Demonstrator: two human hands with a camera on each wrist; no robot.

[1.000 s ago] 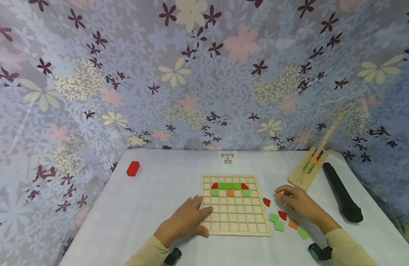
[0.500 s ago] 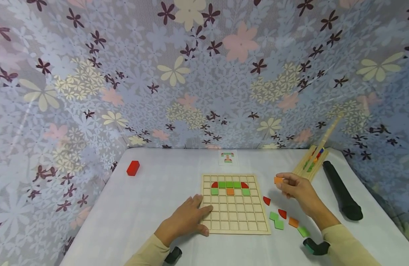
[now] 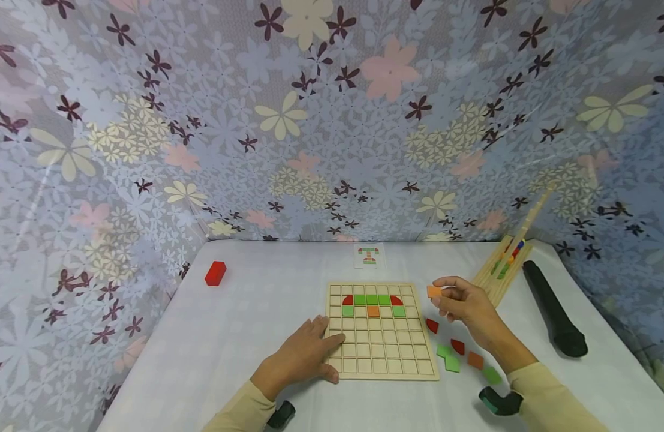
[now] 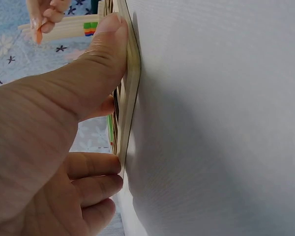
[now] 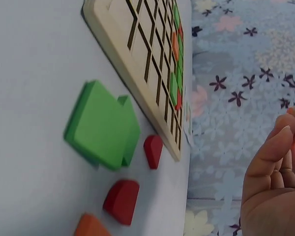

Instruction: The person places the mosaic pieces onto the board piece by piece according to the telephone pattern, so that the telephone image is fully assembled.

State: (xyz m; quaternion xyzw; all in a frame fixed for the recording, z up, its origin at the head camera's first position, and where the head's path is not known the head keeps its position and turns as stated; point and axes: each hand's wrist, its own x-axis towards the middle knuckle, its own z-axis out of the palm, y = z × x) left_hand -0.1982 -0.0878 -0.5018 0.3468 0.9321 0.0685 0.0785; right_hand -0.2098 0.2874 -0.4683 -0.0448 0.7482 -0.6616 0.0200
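My right hand (image 3: 466, 309) pinches a small orange square tile (image 3: 434, 291) between thumb and fingertips, raised just right of the wooden grid board (image 3: 379, 351). On the board, a row of green tiles (image 3: 372, 300) has a red quarter-round piece (image 3: 396, 300) at each end. Below that row sit an orange tile (image 3: 373, 311) and two light green tiles. My left hand (image 3: 296, 357) rests spread on the board's left edge, its thumb (image 4: 105, 42) along the board's side in the left wrist view. The right wrist view shows the right fingers curled together, mostly hiding the tile.
Loose pieces lie right of the board: two red quarter-rounds (image 3: 457, 347), green tiles (image 5: 98, 130) and an orange one (image 3: 475, 360). A pattern card (image 3: 370, 255) lies behind the board. A red block (image 3: 215, 273), a wooden stand (image 3: 496, 282) and a black microphone-shaped object (image 3: 555, 312) stand farther out.
My right hand has risen from the table with the orange tile and moved left, toward the board's upper right corner. The left hand stays on the board's edge.
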